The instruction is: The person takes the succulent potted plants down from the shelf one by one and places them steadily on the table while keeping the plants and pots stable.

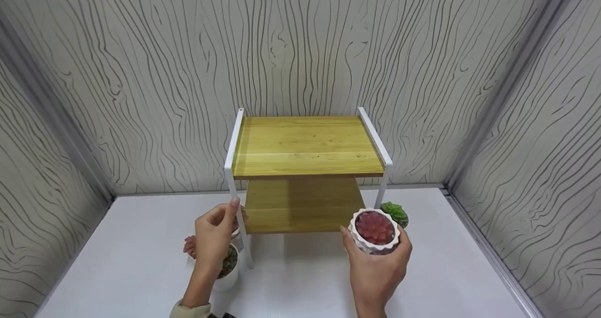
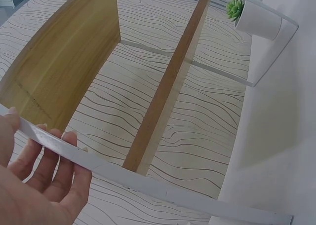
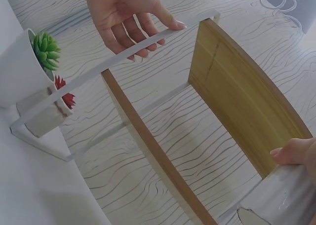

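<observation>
A two-tier shelf [image 1: 307,146] with wooden boards and a white metal frame stands on the white table. My left hand [image 1: 213,236] grips its front left post [image 2: 113,171], thumb on one side and fingers on the other. In my right hand [image 1: 379,275] is a small white scalloped pot [image 1: 374,251] with a dark red succulent [image 1: 374,227]. I hold it upright in front of the shelf's right side, thumb and fingers around its wall. The right wrist view catches only part of this pot [image 3: 284,198].
Left of the shelf, partly behind my left arm, are a white pot [image 1: 227,279] with a green plant and a reddish succulent [image 1: 189,246]. A bright green succulent [image 1: 395,212] in a white pot [image 2: 260,20] stands beyond the right post. Wood-grain panels [image 1: 291,50] enclose the table.
</observation>
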Action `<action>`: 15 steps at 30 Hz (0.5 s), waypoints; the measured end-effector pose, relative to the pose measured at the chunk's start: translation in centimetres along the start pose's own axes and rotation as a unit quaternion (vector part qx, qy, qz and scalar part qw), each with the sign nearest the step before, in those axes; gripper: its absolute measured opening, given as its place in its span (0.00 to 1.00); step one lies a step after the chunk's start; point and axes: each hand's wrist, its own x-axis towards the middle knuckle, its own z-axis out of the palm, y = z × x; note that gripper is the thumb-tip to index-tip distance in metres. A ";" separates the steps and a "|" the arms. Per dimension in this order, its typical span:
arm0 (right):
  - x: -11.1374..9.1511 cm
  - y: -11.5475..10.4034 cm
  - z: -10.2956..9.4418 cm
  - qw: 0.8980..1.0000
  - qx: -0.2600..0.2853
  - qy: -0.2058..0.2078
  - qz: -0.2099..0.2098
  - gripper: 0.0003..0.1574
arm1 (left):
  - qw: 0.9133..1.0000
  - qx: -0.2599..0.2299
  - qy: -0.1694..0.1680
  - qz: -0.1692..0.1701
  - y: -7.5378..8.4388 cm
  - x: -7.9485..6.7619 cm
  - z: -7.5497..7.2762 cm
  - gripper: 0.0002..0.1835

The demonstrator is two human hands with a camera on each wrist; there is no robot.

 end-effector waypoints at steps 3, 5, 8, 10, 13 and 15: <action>0.3 0.4 -0.3 1.000 0.000 -0.004 0.005 0.69 | 1.000 0.006 0.004 -0.004 -0.1 -0.1 -0.2 0.20; 0.6 0.7 -0.6 1.000 -0.002 -0.007 0.006 0.68 | 1.000 0.006 0.005 -0.007 -0.1 -0.1 -0.2 0.20; 1.1 1.2 -1.1 1.000 -0.010 -0.019 0.013 0.69 | 1.000 0.011 0.004 -0.010 -0.1 -0.1 -0.2 0.21; 1.5 1.5 -1.4 0.999 -0.015 -0.030 0.015 0.70 | 1.000 0.013 0.004 -0.011 -0.1 0.0 -0.1 0.21; 2.1 2.0 -1.9 0.998 -0.025 -0.050 0.017 0.70 | 1.000 0.015 0.004 -0.011 0.0 0.0 0.0 0.21; 2.4 2.2 -2.2 0.998 -0.029 -0.055 0.008 0.69 | 1.000 0.014 0.003 -0.006 0.0 0.1 0.0 0.21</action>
